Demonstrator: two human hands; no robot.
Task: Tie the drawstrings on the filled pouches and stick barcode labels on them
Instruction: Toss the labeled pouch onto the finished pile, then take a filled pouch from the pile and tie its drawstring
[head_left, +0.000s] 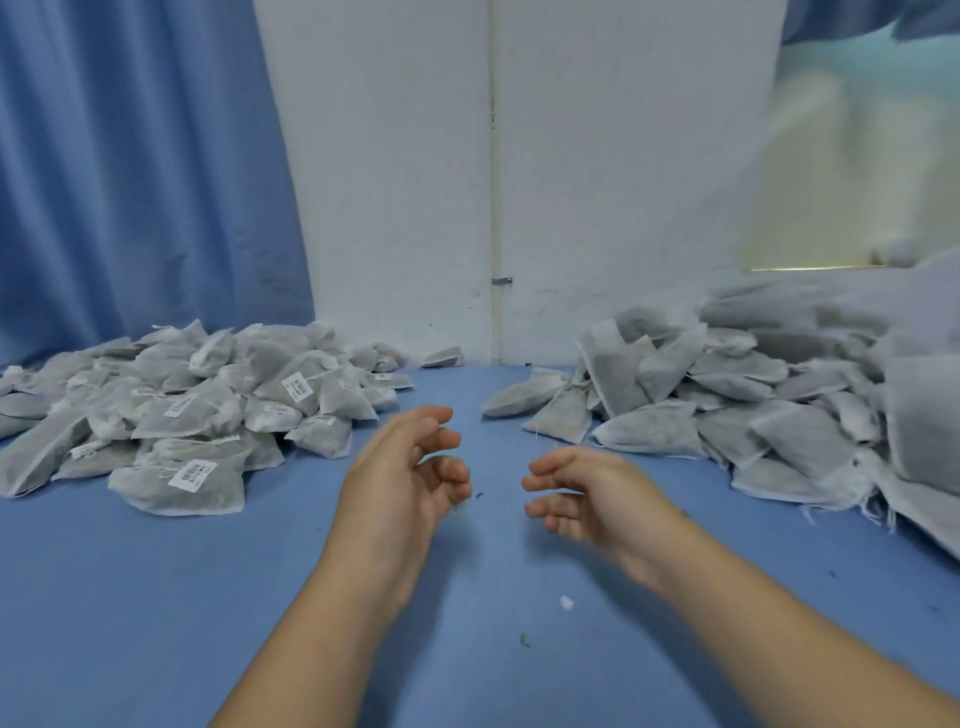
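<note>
No word or number can be read anywhere. White barcode labels (88, 449) sit on several pouches in the left pile (156, 364). The front label (192, 475), stuck on the front pouch (218, 499) at the pile's near edge, shows a block of dark bars with a line of print beside it, too blurred to make out. A tilted label (297, 387) higher in the pile and a slanted label (178, 407) to its left carry marks that are just as unreadable

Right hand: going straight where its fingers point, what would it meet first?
Probably the left hand: the right hand points its fingers sideways across a bare gap at the left hand's curled fingers. Depth is unclear, so it might slip past.
</note>
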